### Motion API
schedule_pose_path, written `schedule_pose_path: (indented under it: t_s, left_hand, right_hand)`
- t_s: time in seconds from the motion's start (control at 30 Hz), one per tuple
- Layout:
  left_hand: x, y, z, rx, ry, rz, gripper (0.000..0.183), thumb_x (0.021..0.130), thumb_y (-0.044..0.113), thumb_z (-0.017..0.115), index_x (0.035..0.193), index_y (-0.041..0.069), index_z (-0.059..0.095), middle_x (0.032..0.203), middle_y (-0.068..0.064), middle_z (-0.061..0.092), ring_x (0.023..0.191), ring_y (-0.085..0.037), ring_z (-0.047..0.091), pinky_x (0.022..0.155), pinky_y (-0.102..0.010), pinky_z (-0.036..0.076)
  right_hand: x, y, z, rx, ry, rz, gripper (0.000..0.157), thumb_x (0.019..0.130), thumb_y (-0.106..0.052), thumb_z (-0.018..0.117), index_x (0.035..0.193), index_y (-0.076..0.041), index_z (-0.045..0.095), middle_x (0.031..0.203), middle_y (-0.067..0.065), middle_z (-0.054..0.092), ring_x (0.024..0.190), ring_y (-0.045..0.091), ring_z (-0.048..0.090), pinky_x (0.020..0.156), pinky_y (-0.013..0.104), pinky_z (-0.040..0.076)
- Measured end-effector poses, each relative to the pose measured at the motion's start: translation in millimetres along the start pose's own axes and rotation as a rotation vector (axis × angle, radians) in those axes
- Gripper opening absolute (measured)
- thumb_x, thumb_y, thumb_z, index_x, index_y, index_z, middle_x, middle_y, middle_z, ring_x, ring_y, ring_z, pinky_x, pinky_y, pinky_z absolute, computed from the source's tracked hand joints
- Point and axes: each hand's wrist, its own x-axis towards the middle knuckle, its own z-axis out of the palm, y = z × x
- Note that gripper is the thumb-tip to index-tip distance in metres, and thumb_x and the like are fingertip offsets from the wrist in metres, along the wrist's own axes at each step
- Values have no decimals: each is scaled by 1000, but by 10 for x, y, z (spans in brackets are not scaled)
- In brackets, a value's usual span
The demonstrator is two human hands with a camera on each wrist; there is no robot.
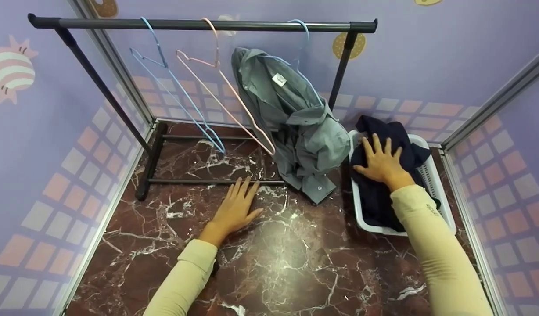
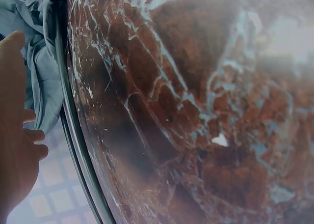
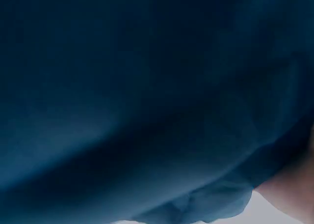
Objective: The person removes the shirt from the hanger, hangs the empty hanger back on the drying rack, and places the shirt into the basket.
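Observation:
My right hand [image 1: 380,163] lies spread, palm down, over dark navy clothing [image 1: 370,199] heaped in a white plastic basket [image 1: 445,208] at the right. That navy cloth [image 3: 147,86] fills most of the right wrist view, close to the lens. Fingers extended, my left hand [image 1: 235,207] is near the rack's lower bar [image 1: 199,181], over the marbled surface. In the left wrist view the left hand [image 2: 17,130] shows at the left edge, holding nothing. A grey-green shirt [image 1: 311,127] droops unevenly from a blue hanger [image 1: 305,37], its white label showing and one cuff low down.
A black garment rack [image 1: 177,24] spans the back. Another blue hanger [image 1: 181,92] and a pink hanger [image 1: 225,83] hang bare on it. Purple patterned walls [image 1: 427,61] enclose the sides and back; dark red marbled flooring [image 1: 269,272] lies in front.

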Motion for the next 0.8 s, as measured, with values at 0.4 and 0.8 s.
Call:
schedule_pose_path:
  t_s: [0.4, 0.8]
  left_hand:
    - [-23, -10, 40, -18, 31, 17, 82, 101, 54, 55, 162, 6, 30, 165, -28, 28, 152, -52, 27, 125, -61, 27]
    - [-44, -65, -9, -37, 14, -10, 81, 101, 49, 60, 163, 7, 28, 164, -29, 31, 151, -52, 28, 125, -62, 26]
  right_hand:
    - [-95, 235, 364, 14, -197, -20, 74, 104, -32, 56, 163, -4, 21, 167, 33, 14, 148, 66, 11, 112, 86, 13]
    - [-73, 156, 332, -55, -216, -86, 62, 105, -31, 54, 157, -1, 38, 161, 30, 35, 146, 60, 28, 113, 81, 24]
